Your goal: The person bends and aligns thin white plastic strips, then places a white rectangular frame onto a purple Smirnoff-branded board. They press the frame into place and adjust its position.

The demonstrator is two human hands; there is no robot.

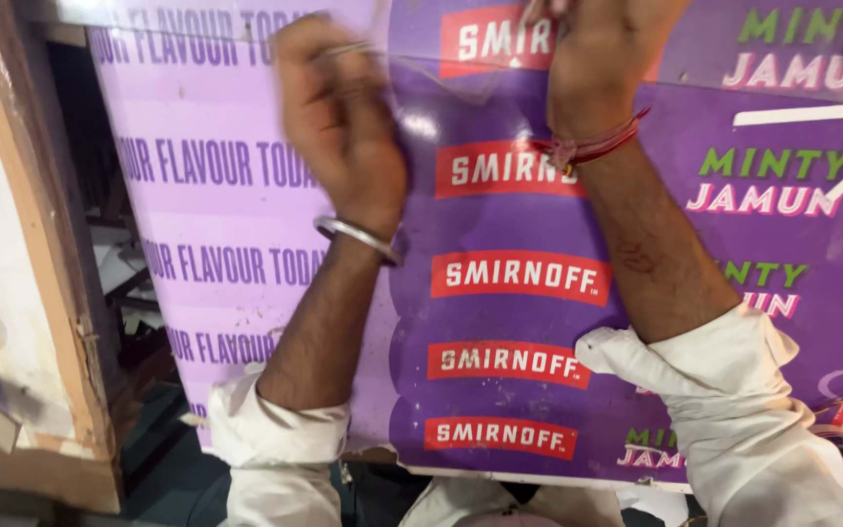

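Purple printed panel [500,322] fills our view. Above its centre, our left hand [339,117], blurred, pinches a thin wire [441,73]; right hand [602,59] beside it, fingers cropped, grip unclear.

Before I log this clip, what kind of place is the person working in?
Probably a small workshop or sign-making space. A large purple printed board lies under both hands, white strips rest on it, and a rough wooden frame with clutter behind it stands to the left.

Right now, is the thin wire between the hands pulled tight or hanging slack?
Slack: the thin wire sags in a curve between the left hand and right hand, before the purple board.
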